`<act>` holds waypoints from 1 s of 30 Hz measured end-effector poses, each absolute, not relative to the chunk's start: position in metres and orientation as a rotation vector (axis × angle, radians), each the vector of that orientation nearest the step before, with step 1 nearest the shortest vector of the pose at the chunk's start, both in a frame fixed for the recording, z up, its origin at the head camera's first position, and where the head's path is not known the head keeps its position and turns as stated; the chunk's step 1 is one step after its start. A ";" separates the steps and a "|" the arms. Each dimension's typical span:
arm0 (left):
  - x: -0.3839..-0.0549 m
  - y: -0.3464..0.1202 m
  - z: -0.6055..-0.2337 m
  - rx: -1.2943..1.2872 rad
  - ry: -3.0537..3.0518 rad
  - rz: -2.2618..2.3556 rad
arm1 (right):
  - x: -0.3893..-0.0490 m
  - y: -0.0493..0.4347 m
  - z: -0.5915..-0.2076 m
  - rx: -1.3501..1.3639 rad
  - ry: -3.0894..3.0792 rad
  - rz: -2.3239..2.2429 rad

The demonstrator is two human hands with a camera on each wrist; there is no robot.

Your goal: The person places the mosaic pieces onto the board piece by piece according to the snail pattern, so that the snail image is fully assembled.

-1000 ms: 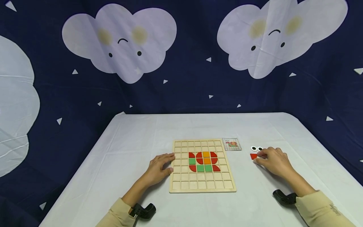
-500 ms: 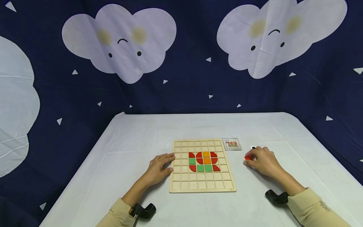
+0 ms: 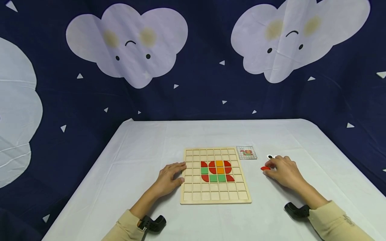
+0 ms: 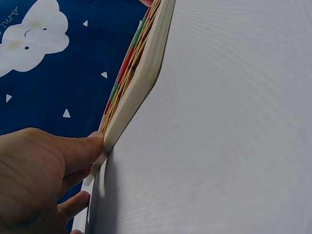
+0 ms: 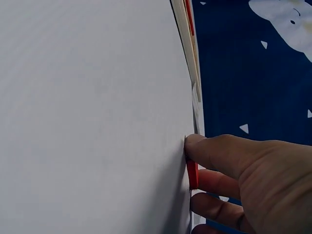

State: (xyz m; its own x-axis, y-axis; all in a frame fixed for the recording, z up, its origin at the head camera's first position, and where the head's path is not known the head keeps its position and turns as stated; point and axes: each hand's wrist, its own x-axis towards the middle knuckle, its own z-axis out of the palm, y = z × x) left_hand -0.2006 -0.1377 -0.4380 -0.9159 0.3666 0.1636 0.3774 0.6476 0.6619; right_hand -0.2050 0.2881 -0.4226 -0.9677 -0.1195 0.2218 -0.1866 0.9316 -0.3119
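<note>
In the head view, a wooden grid board (image 3: 215, 197) lies on the white table with red, green and orange tiles set in its middle. At its left edge is my left hand (image 3: 168, 179), fingers extended, fingertips and thumb touching the rim; the left wrist view shows the thumb against the board's side. My right hand (image 3: 284, 172), to the right of the board, pinches a small red tile (image 3: 265, 168). In the right wrist view that red tile (image 5: 193, 174) stands between thumb and fingers, close to the tablecloth. Just behind this hand lies a round black-and-white eye piece (image 3: 269, 157), partly hidden.
A small pattern card (image 3: 246, 153) with a gridded picture lies against the board's upper right corner. White cloth (image 3: 150, 140) covers the table, and a dark blue curtain (image 3: 205, 97) with clouds hangs behind it. Black wrist devices (image 3: 153, 224) stick out below both forearms.
My right hand has shifted left with the red tile, which has gone from lying flat to tilted, then slightly back right. One eye piece is now covered. My left hand stays put.
</note>
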 end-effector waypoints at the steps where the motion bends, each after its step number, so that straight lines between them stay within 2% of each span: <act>1: -0.201 -0.138 -0.438 -0.640 -2.838 -1.143 | -0.204 0.290 -0.423 0.228 -2.886 0.496; 16: -0.200 -0.138 -0.437 -0.638 -2.837 -1.150 | -0.203 0.289 -0.422 0.245 -2.848 0.522; 30: -0.200 -0.138 -0.437 -0.653 -2.833 -1.182 | -0.225 0.213 -0.405 0.485 -2.783 0.615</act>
